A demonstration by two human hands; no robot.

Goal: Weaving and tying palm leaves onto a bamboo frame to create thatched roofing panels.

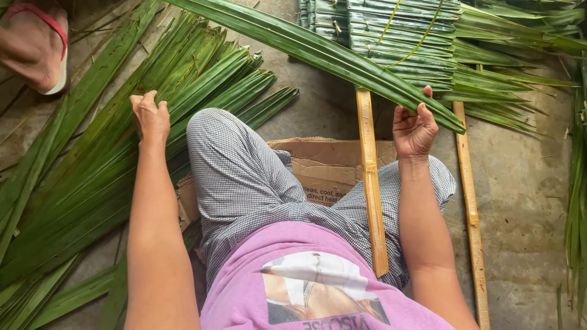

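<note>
Your right hand (414, 127) pinches a long leaf (318, 52) lying across the stitched panel (403, 43) and its two sticks (370, 183), while your left hand (150, 116), fingers curled, rests on the leaf pile (79, 177) beside your knee (214, 131).

a pink-purple t-shirt (293, 244) with a printed picture panel on the front, and below it loose trousers (244, 177) in a fine grey-and-white check. both arms are bare, no sleeves past the shoulder, no rings or watch showing.
</note>
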